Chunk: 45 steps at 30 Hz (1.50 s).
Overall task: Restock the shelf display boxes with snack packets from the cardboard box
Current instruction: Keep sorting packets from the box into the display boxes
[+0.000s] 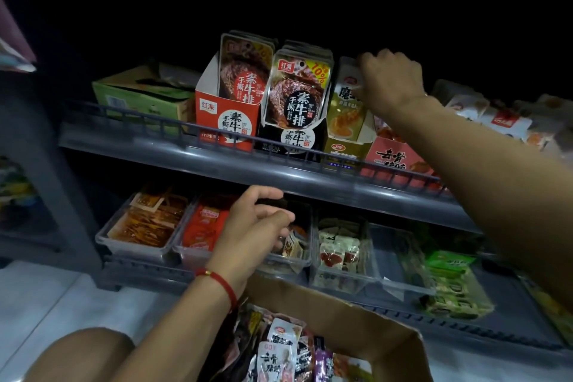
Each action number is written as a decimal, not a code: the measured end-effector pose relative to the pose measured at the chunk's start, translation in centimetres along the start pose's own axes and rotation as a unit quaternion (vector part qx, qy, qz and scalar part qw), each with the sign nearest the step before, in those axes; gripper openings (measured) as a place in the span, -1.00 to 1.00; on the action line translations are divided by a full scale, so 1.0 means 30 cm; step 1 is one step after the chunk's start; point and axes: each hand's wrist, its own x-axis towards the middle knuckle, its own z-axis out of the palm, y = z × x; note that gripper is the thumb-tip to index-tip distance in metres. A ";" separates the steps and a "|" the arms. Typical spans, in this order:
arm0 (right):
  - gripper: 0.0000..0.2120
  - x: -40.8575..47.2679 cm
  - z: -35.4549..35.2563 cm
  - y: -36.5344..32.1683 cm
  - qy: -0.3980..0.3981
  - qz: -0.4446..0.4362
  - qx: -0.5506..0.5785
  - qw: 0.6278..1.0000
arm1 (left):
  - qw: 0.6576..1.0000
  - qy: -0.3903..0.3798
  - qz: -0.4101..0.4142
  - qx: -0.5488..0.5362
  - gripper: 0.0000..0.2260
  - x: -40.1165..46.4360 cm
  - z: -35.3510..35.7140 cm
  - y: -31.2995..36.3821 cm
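Observation:
My right hand (392, 80) reaches up to the upper shelf and pinches the top of a white and yellow snack packet (347, 96) standing in its yellow display box (344, 150). My left hand (257, 226), with a red cord at the wrist, hovers in front of the lower shelf with fingers loosely curled; nothing shows in it. The cardboard box (381, 322) sits below, near me, holding several mixed snack packets (279, 353). A red display box (228, 121) and a black display box (291, 139) stand full of steak-print packets.
A green carton (139, 96) lies at the upper shelf's left. A pink display box (393, 158) stands right of the yellow one. Clear trays (136, 242) of packets line the lower shelf. A rail (248, 141) fronts the upper shelf.

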 end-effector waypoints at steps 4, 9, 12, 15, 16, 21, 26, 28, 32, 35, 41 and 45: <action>-0.65 -0.070 -0.060 -0.021 0.078 -0.043 0.020 0.996 | 0.981 -0.023 0.005 0.191 -0.81 0.004 -0.017 -0.015; -0.79 -0.370 -0.139 -0.095 0.100 -0.099 0.143 0.980 | 0.907 -0.113 -0.008 0.405 -0.86 -0.034 -0.017 -0.066; -0.75 -0.612 -0.124 -0.141 -0.053 -0.073 0.187 0.978 | 0.879 -0.215 -0.046 0.423 -0.81 -0.080 0.005 -0.135; -0.69 -0.796 -0.015 -0.157 -0.343 -0.074 0.182 0.919 | 0.860 -0.285 -0.085 0.416 -0.80 -0.125 0.034 -0.214; -0.71 -0.858 0.047 -0.158 -0.423 -0.083 0.201 0.879 | 0.851 -0.294 -0.085 0.426 -0.77 -0.135 0.045 -0.247; -0.86 -1.187 0.411 -0.190 -0.582 -0.246 0.144 0.761 | 0.772 -0.361 -0.137 0.505 -0.66 -0.185 0.105 -0.422; -0.65 -1.364 0.559 -0.215 -0.501 -0.426 0.068 0.750 | 0.725 -0.391 -0.153 0.546 -0.57 -0.194 0.113 -0.502; -0.60 -1.416 0.597 -0.228 -0.478 -0.440 0.077 0.757 | 0.723 -0.403 -0.158 0.538 -0.52 -0.191 0.119 -0.510; -0.54 -1.447 0.624 -0.244 -0.507 -0.394 0.069 0.764 | 0.740 -0.408 -0.152 0.512 -0.55 -0.176 0.128 -0.520; -0.52 -1.451 0.639 -0.244 -0.526 -0.395 0.021 0.753 | 0.754 -0.403 -0.158 0.494 -0.57 -0.171 0.129 -0.531; -0.68 -1.366 0.548 -0.221 -0.548 -0.326 0.058 0.768 | 0.765 -0.397 -0.156 0.483 -0.59 -0.173 0.131 -0.539; -0.77 -1.276 0.477 -0.161 -0.562 -0.249 0.181 0.768 | 0.803 -0.369 -0.151 0.443 -0.62 -0.164 0.138 -0.556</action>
